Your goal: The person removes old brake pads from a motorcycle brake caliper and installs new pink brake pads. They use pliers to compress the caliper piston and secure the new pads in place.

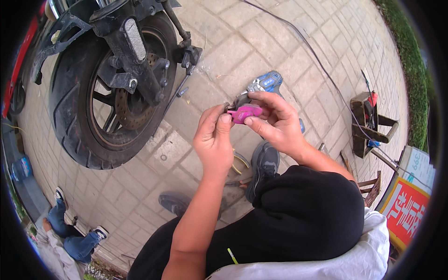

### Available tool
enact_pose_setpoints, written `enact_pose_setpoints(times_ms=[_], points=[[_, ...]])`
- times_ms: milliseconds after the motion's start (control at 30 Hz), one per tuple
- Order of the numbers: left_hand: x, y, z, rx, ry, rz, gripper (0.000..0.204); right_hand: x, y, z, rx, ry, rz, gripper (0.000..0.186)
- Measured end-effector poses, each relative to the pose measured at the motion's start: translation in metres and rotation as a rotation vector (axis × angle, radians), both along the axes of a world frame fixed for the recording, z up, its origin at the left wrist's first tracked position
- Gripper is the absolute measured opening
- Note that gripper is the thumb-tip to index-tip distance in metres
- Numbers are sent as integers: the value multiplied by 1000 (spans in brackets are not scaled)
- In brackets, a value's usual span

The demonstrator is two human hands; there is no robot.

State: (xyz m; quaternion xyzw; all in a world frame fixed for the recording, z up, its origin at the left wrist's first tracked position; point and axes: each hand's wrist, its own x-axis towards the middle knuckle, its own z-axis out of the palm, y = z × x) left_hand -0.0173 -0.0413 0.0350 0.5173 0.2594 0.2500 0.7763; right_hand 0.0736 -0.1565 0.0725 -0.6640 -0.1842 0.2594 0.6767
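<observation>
My left hand (213,135) pinches one end of a small pink brake pad (245,113) between thumb and fingers. From the other side my right hand (280,122) grips the same pad, its thumb along the lower edge. Dark parts show at the pad's upper edge, but the fingers partly hide them. Just beyond the right hand a blue cordless power driver (267,83) lies on the paving. A scooter or motorcycle front wheel (74,126) with a brake disc (126,112) stands to the left. A dark brake caliper (190,57) is beside the wheel.
Yellow-handled pliers (241,162) lie near my shoe (265,165). A wooden tool carrier (361,123) stands at right, with a black cable (310,46) running past it. Also at right is a red sign (407,210). Another person in jeans (77,247) sits at lower left.
</observation>
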Motion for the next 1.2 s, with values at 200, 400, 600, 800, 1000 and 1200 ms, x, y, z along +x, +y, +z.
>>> enact_pose_setpoints(times_ms=[200,400,600,800,1000,1200], points=[[-3,5,5,177,-10,-21,25,9,-10,3,105,29,32,57],[-3,8,10,168,-39,-54,24,12,-15,-1,118,66,145,51],[1,6,26,73,-38,-29,20,12,-17,1,9,-194,132,37],[3,1,30,174,0,-28,19,8,-13,2,-13,-261,48,23],[2,9,32,-25,20,-157,24,4,-7,20,82,379,-73,22],[7,20,31,-618,-62,-268,28,13,-9,-3,187,704,0,23]])
